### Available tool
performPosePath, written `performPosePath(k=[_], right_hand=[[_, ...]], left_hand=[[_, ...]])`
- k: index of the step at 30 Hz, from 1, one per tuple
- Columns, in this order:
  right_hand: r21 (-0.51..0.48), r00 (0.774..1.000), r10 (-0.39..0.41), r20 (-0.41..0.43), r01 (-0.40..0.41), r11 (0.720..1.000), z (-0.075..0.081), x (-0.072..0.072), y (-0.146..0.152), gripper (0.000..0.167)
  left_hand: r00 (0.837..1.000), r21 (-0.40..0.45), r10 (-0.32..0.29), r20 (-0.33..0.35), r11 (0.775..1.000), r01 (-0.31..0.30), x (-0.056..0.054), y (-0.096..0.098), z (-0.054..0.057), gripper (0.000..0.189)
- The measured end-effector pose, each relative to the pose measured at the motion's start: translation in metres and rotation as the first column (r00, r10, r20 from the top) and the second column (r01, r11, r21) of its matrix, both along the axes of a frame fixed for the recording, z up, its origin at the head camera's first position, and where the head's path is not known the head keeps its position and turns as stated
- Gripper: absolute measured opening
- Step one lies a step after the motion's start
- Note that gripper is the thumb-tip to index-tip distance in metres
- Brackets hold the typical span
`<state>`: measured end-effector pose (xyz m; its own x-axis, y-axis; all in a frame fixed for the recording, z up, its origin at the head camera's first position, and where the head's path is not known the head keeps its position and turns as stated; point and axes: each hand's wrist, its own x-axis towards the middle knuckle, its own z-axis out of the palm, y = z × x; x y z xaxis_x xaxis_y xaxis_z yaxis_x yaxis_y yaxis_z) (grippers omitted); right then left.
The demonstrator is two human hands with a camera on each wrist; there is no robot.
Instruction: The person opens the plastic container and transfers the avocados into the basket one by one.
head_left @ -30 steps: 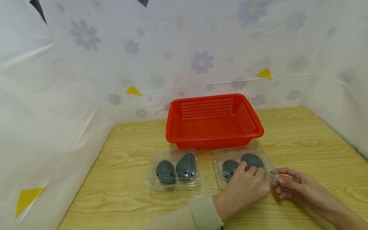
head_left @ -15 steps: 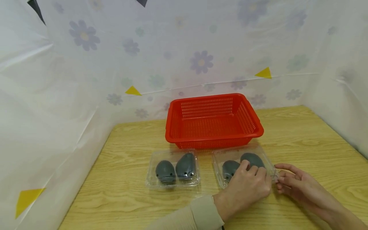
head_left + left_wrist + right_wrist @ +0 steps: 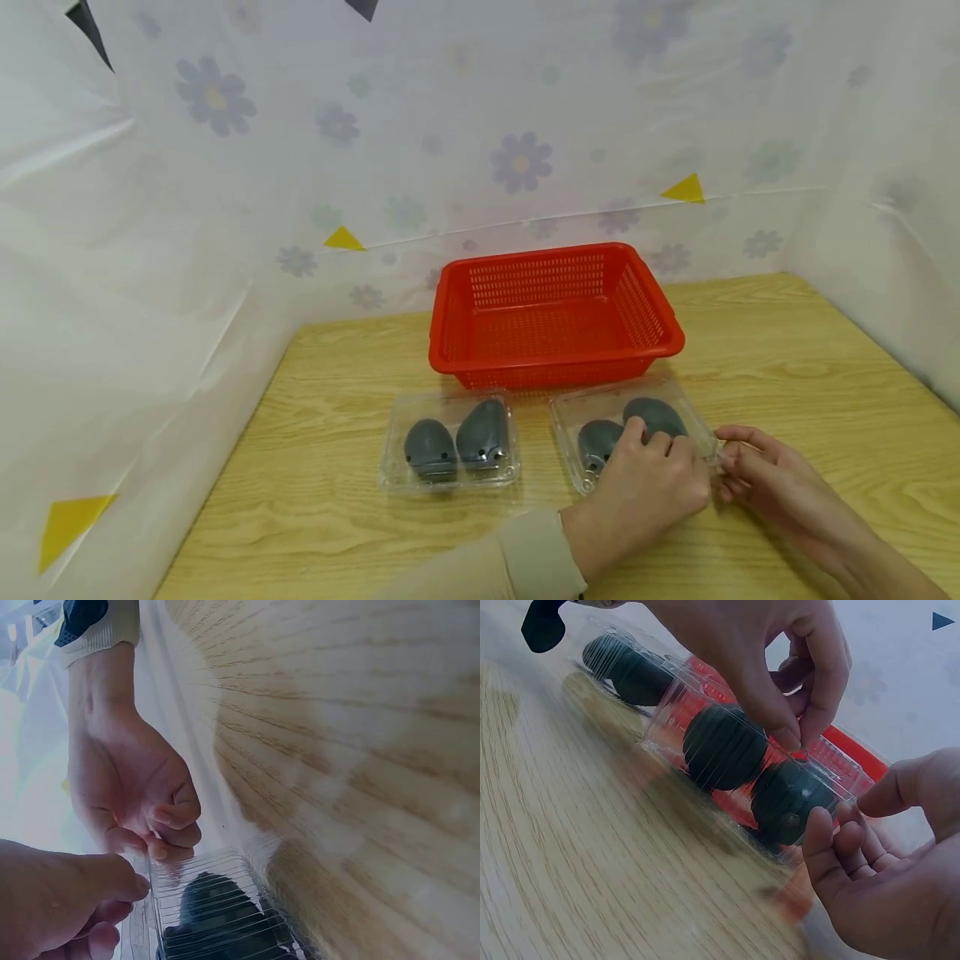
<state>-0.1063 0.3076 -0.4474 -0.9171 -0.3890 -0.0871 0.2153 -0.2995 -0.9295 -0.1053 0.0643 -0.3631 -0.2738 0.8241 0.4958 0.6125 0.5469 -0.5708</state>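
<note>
Two dark grey-green, egg-shaped objects (image 3: pixel 652 414) lie in the right-hand clear plastic clamshell box (image 3: pixel 570 410); they look like avocados. Across the box's near right part, my left hand (image 3: pixel 647 483) pinches its rim between thumb and fingers. My right hand (image 3: pixel 791 500) holds the right corner of the same box with thumb and fingertips. In the right wrist view the left hand (image 3: pixel 780 667) is above the box and the right hand (image 3: pixel 900 862) is at its end. The left wrist view shows both thumbs at the clear plastic edge (image 3: pixel 154 900).
To the left stands a second clear clamshell box (image 3: pixel 397 417) with two similar dark objects (image 3: pixel 431 446). A red slotted basket (image 3: pixel 555 367) is just behind both boxes on the wooden table (image 3: pixel 337 517). Flower-patterned white sheeting (image 3: pixel 450 167) encloses the back and sides.
My right hand's fingers have shifted slightly at the box corner. The left hand keeps nearly the same place, and the boxes and basket stay put while the head view drifts a little.
</note>
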Motion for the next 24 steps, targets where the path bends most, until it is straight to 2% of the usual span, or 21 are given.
performPosePath(k=[4,9,13,16,20,24], right_hand=[[0.016,1.0,0.028,0.0,-0.028,0.999,0.002,-0.001,0.001,0.035],[0.038,0.999,0.049,-0.007,-0.049,0.998,0.004,-0.002,0.001,0.039],[0.083,0.999,0.033,0.0,-0.033,0.996,0.005,-0.002,-0.002,0.037],[0.107,1.0,0.013,-0.001,-0.013,0.994,0.007,-0.001,-0.004,0.036],[0.189,0.999,-0.041,0.01,0.039,0.981,0.01,-0.001,-0.006,0.029],[0.284,0.997,-0.071,0.036,0.058,0.957,0.014,-0.001,-0.008,0.037]], left_hand=[[1.0,-0.015,-0.003,0.001,1.0,0.003,-0.001,0.001,-0.002,0.04],[1.0,-0.032,-0.012,-0.007,0.999,0.012,-0.009,0.008,-0.018,0.039],[1.0,-0.04,-0.018,0.008,0.999,0.018,-0.015,0.013,-0.029,0.038],[1.0,-0.05,-0.022,0.014,0.999,0.022,-0.018,0.014,-0.031,0.038],[0.999,-0.067,-0.015,0.028,0.998,0.017,-0.019,0.013,-0.031,0.038],[0.999,-0.038,-0.003,0.051,0.999,0.005,-0.019,0.011,-0.033,0.039]])
